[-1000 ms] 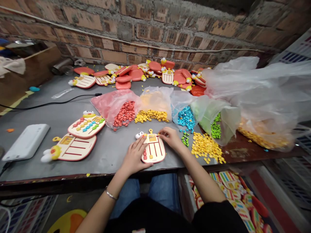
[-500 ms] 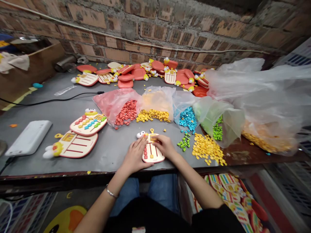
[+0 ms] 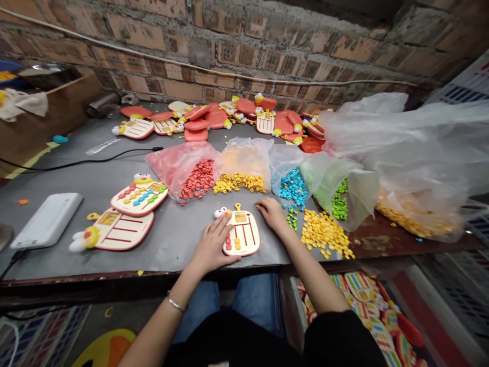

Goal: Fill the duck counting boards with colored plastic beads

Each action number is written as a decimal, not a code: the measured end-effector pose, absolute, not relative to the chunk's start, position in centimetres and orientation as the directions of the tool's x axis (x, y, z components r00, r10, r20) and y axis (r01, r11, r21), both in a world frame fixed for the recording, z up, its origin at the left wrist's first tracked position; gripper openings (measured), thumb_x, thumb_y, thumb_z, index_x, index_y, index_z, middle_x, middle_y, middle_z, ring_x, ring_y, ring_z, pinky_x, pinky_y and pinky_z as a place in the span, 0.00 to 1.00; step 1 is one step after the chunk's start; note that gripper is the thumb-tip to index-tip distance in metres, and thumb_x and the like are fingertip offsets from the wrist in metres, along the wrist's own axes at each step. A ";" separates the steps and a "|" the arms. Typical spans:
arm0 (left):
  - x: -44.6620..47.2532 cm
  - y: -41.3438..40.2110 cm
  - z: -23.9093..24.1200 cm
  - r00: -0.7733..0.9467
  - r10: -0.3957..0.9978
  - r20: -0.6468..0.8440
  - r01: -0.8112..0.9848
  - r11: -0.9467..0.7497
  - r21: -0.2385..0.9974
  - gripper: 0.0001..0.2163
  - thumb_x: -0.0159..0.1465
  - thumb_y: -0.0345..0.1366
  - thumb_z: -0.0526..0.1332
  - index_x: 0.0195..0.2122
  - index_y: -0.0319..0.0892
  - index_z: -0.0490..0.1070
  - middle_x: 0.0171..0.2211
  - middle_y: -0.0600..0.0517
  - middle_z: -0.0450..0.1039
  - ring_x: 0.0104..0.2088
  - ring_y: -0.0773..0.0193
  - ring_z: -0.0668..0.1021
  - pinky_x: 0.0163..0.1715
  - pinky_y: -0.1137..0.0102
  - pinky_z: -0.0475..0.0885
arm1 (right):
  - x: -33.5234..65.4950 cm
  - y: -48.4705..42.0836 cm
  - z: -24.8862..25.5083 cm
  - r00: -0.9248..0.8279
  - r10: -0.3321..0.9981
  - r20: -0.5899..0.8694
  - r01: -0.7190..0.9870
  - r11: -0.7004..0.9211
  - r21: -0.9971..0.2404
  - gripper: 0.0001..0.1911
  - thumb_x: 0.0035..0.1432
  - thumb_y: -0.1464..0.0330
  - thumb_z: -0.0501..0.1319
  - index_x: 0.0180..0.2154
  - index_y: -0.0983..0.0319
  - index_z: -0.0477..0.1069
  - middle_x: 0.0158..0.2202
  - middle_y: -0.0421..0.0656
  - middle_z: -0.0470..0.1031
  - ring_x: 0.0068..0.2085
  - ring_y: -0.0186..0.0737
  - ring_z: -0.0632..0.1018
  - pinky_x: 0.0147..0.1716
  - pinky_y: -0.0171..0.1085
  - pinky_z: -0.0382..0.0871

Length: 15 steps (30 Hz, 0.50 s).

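Note:
My left hand (image 3: 212,242) lies over the left side of a cream toy board (image 3: 248,239) with a red rim and a bug-eyed yellow head, gripping it on the table. Red beads show in its left slot beside my fingers, and two yellow beads (image 3: 237,243) sit low in the slot alongside. Just past the board's upper right corner, my right hand (image 3: 272,213) pinches a small yellow bead at the tabletop. Loose green beads (image 3: 292,219) and a pile of yellow beads (image 3: 324,232) lie to the right of that hand.
Behind the board are bags of red beads (image 3: 196,178), yellow beads (image 3: 240,182), blue beads (image 3: 293,186) and green beads (image 3: 339,201). Stacked toy boards (image 3: 130,229) and a white power bank (image 3: 48,219) lie left. More boards (image 3: 217,118) line the brick wall.
My right hand has moved from the board's slots to the yellow bead lying beyond its upper right corner. A second yellow bead now shows low in the slot. My left hand stays put.

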<state>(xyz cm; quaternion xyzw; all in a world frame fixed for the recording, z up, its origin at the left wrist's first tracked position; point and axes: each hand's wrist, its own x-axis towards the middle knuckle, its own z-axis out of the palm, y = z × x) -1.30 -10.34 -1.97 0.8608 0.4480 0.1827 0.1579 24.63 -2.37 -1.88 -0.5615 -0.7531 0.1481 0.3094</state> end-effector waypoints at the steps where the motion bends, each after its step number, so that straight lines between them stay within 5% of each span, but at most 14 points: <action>1: -1.3 -10.3 -2.0 0.530 0.830 0.173 0.717 -0.547 0.432 0.38 0.50 0.53 0.68 0.60 0.43 0.60 0.68 0.43 0.50 0.67 0.47 0.54 0.59 0.55 0.57 | 24.6 -2.2 -1.8 -0.208 0.935 0.287 0.762 0.339 -0.552 0.05 0.59 0.73 0.59 0.35 0.62 0.75 0.35 0.48 0.75 0.40 0.46 0.74 0.42 0.45 0.69; 6: -1.2 -10.3 -1.8 0.537 0.827 0.166 0.716 -0.551 0.428 0.38 0.49 0.54 0.69 0.59 0.42 0.62 0.68 0.42 0.49 0.67 0.48 0.53 0.60 0.55 0.57 | 22.9 -3.5 -1.0 -0.342 0.876 0.340 0.678 0.480 -0.556 0.07 0.62 0.73 0.57 0.37 0.62 0.74 0.34 0.45 0.73 0.35 0.39 0.73 0.37 0.37 0.68; 12: -1.2 -10.5 -1.4 0.532 0.832 0.157 0.720 -0.542 0.434 0.36 0.51 0.52 0.68 0.59 0.44 0.62 0.68 0.44 0.48 0.67 0.46 0.54 0.59 0.54 0.58 | 21.4 -4.5 -1.6 -0.472 0.826 0.309 0.784 0.553 -0.282 0.09 0.62 0.74 0.57 0.34 0.63 0.76 0.30 0.44 0.68 0.33 0.40 0.68 0.33 0.36 0.64; 15: -1.1 -10.5 -1.4 0.524 0.839 0.149 0.729 -0.532 0.432 0.37 0.50 0.52 0.69 0.59 0.44 0.62 0.68 0.44 0.49 0.67 0.47 0.54 0.59 0.54 0.58 | 21.8 -5.3 -1.5 -0.490 0.819 0.298 0.760 0.569 -0.314 0.09 0.63 0.73 0.56 0.34 0.63 0.75 0.29 0.44 0.69 0.32 0.39 0.69 0.32 0.36 0.65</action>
